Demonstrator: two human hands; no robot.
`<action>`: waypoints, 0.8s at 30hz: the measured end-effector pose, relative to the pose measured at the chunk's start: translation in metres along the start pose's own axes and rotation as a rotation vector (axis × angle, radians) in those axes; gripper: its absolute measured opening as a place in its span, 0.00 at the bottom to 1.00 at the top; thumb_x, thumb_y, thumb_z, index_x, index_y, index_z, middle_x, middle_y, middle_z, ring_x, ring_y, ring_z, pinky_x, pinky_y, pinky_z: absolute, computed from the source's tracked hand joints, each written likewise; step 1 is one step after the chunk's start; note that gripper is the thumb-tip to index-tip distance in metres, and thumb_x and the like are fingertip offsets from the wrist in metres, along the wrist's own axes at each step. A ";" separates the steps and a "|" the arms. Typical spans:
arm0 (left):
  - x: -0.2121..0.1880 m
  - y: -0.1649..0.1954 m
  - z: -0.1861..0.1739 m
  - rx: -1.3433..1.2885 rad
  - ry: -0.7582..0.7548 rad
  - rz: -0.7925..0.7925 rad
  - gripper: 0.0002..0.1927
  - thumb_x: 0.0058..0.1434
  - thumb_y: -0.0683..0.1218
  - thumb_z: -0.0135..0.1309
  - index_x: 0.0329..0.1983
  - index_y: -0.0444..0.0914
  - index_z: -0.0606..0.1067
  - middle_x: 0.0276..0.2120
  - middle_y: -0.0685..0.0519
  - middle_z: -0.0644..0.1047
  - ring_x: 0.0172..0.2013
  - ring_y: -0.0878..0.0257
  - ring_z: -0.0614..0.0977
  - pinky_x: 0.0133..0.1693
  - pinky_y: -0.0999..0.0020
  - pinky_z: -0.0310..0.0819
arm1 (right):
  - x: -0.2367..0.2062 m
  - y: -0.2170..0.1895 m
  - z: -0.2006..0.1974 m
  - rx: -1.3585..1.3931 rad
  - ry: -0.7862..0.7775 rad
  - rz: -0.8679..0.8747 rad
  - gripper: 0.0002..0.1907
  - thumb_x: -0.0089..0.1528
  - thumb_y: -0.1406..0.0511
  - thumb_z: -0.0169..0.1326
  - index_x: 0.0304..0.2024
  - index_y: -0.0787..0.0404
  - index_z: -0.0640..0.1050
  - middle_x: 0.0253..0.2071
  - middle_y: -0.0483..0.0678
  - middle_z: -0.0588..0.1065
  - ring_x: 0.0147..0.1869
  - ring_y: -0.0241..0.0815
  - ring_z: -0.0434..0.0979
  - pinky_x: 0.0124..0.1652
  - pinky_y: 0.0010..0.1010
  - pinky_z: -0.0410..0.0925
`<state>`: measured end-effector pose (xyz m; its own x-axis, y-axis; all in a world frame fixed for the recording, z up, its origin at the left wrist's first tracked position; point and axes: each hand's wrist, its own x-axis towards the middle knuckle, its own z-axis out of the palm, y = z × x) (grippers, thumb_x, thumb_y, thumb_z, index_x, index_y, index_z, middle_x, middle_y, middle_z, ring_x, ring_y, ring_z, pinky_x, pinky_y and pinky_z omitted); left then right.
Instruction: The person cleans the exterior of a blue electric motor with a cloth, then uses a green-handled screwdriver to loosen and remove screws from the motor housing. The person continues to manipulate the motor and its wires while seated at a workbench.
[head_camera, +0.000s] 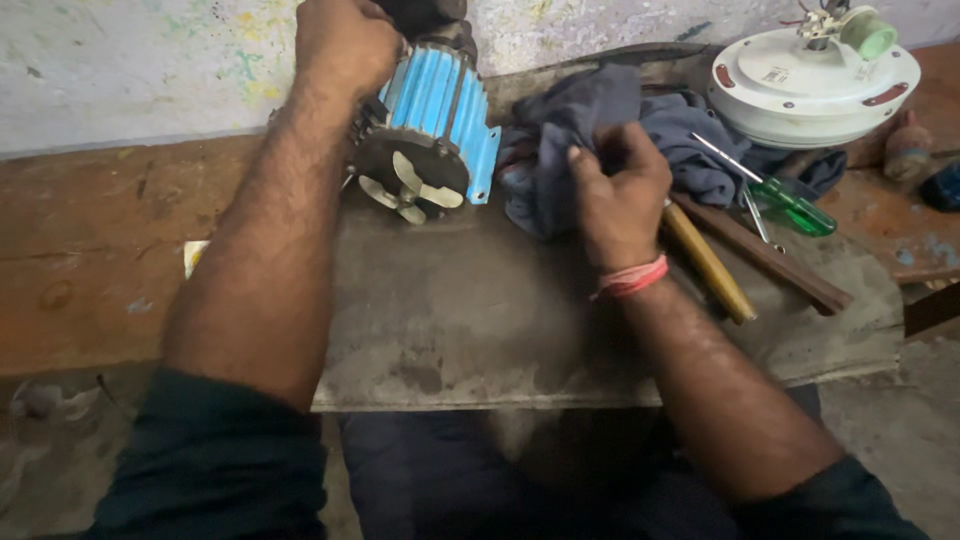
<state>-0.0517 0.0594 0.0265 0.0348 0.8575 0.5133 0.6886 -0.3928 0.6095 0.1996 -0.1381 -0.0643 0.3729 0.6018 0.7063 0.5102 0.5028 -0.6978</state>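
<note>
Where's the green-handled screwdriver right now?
In the head view, the green-handled screwdriver lies at the right of the bench, on the edge of the grey cloth just below the white ceiling-fan motor.

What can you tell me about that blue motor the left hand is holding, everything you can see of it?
The blue motor is a small finned cylinder, its ribbed casing apparently light blue painted metal. It lies tilted on the grey slab, its dark end facing the camera with a pale bladed fan exposed on it, no cover over the fan. The left hand grips its far upper end. A blue-grey cloth lies right beside it, pinched by the right hand.
</note>
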 end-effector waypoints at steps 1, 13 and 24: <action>-0.002 0.005 0.002 0.023 0.001 0.004 0.10 0.48 0.45 0.60 0.33 0.38 0.83 0.33 0.43 0.83 0.38 0.49 0.87 0.44 0.59 0.79 | 0.000 -0.004 0.004 -0.036 0.025 -0.075 0.09 0.62 0.72 0.63 0.38 0.69 0.74 0.33 0.51 0.74 0.37 0.38 0.71 0.42 0.30 0.69; -0.036 0.069 0.025 0.198 -0.023 -0.007 0.15 0.51 0.46 0.59 0.40 0.35 0.80 0.41 0.39 0.81 0.44 0.40 0.82 0.46 0.47 0.76 | -0.031 -0.012 0.032 -0.236 -0.275 -0.289 0.07 0.58 0.73 0.60 0.39 0.64 0.80 0.38 0.56 0.78 0.44 0.60 0.76 0.45 0.44 0.69; -0.041 0.078 0.025 0.243 -0.038 -0.024 0.19 0.52 0.45 0.58 0.46 0.32 0.77 0.47 0.35 0.78 0.46 0.38 0.80 0.48 0.46 0.75 | -0.008 0.012 0.029 0.214 -0.078 0.292 0.06 0.64 0.71 0.58 0.41 0.68 0.80 0.38 0.52 0.80 0.40 0.33 0.76 0.42 0.26 0.70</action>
<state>0.0188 0.0021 0.0378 0.0400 0.8793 0.4747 0.8436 -0.2844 0.4556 0.1806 -0.1192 -0.0817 0.4139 0.7804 0.4686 0.2145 0.4166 -0.8834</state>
